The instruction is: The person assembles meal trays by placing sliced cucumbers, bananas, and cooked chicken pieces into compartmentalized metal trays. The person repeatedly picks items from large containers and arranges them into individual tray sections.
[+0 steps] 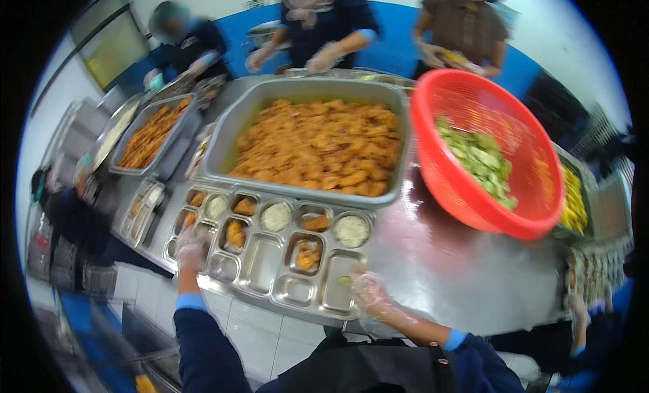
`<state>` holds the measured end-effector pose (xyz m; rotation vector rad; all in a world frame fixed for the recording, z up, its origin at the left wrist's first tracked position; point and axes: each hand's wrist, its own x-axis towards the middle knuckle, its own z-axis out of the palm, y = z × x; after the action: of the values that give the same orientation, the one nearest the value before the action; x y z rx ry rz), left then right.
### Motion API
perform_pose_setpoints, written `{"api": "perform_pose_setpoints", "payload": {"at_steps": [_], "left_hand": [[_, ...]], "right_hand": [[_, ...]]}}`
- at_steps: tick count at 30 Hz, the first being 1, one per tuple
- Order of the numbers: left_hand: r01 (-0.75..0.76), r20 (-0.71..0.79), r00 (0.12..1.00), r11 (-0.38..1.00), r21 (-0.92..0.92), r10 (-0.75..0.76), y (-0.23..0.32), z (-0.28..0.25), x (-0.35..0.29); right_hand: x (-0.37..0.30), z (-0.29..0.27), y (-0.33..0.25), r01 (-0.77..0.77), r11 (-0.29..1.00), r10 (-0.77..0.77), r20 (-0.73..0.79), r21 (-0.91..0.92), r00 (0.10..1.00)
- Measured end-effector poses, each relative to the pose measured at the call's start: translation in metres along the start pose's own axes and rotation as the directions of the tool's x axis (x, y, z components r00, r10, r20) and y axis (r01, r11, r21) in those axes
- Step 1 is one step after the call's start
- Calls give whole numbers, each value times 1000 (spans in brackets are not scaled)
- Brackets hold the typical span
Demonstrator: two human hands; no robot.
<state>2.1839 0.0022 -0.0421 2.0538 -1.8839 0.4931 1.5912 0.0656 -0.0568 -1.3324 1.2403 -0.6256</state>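
gloved left hand (pixel 191 251) at steel tray (pixel 201 218), right hand (pixel 372 291) beside green piece (pixel 345 281) (cannot tell either grip)

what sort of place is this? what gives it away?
Probably a catering or canteen kitchen, at a portioning station. Signs: a large grey rectangular tub of orange-brown food pieces, partly filled silver metal compartment trays, and co-workers' hands in clear plastic gloves.

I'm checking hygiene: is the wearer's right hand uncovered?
No: the right hand, beside a metal tray, wears a clear plastic glove.
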Motion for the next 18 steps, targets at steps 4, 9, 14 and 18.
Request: {"api": "perform_pose_setpoints", "payload": {"at_steps": [4,9,14,18], "left_hand": [[-448,8,886,853,269,463,-28,18,-25],[-380,336,916,746,546,221,69,11,-75],[-359,543,793,932,49,277,232,-24,-98],[-404,320,825,882,-241,465,343,-54,-96]], "right_hand": [[-13,-17,12,252,698,-463,-153,-670,873],[-88,-81,1,-104,716,-229,-373,-691,899],[-180,-201,15,-424,710,-34,-628,-563,777],[-236,-298,55,-527,535,66,-589,-661,806]]}}
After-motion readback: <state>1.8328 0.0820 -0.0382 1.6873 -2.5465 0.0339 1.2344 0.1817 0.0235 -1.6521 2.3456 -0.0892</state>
